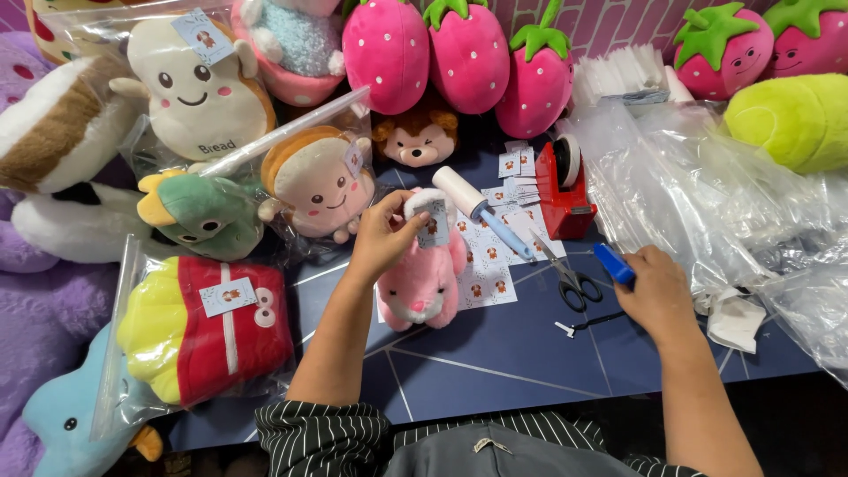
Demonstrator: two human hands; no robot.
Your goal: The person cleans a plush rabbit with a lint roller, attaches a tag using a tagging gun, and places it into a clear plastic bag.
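The left hand [382,237] is pinching a small paper tag [433,223] against the pink plush rabbit [422,287] lying unbagged left of the red tape dispenser [565,190], while the right hand [655,291], below-right of it, is gripping a blue tool [613,263]; several bagged, tagged toys are lying further left.

Bare table [495,362] shows at six o'clock, between the two forearms, giving open passage toward the pink plush rabbit [422,283]. At nine o'clock, bagged plush toys [208,327] crowd the edge and block entry. At twelve o'clock, a row of strawberry plushes [468,53] walls off the back. The lint roller [481,210], the red tape dispenser [565,190] and the scissors [570,278] lie close together at one to two o'clock, leaving narrow gaps. At three o'clock, heaped clear plastic bags [707,185] cover the table.
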